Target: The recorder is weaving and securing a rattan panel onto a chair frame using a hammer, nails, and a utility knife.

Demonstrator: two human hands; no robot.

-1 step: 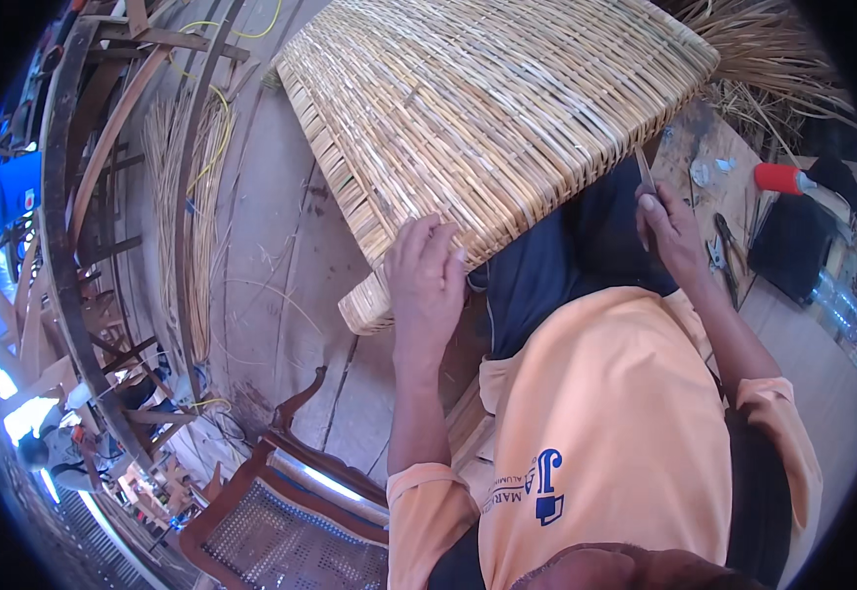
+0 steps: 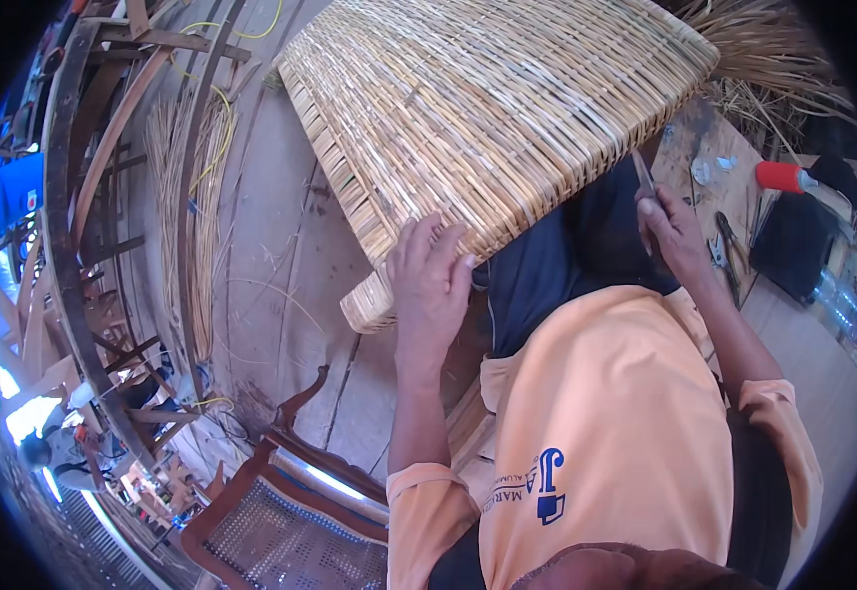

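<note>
A large panel of woven rattan or cane (image 2: 507, 108) lies slanted across my lap, its rows of pale strands running lengthwise. A wrapped stub (image 2: 367, 303), like a short leg, juts from its near left corner. On that corner rests my left hand (image 2: 428, 280), open, fingertips on the weave and thumb held apart; whether a strand lies under the fingers is hidden. My right hand (image 2: 672, 234) is closed round the handle of a knife (image 2: 643, 173), just off the panel's near right edge. The blade points up and away from me.
At right, a board carries pliers (image 2: 731, 246), a red-capped container (image 2: 780, 177) and a clear plastic bottle (image 2: 838, 300). Loose cane strands (image 2: 763, 54) fan out beyond the panel. Wooden frames (image 2: 66, 226) and a bundle of strands (image 2: 202, 177) stand left; a cane-seated chair (image 2: 281, 531) is lower left.
The fingers of my left hand have spread a little, with the thumb slightly further out. My right hand and the knife have shifted very slightly; the panel stays in place.
</note>
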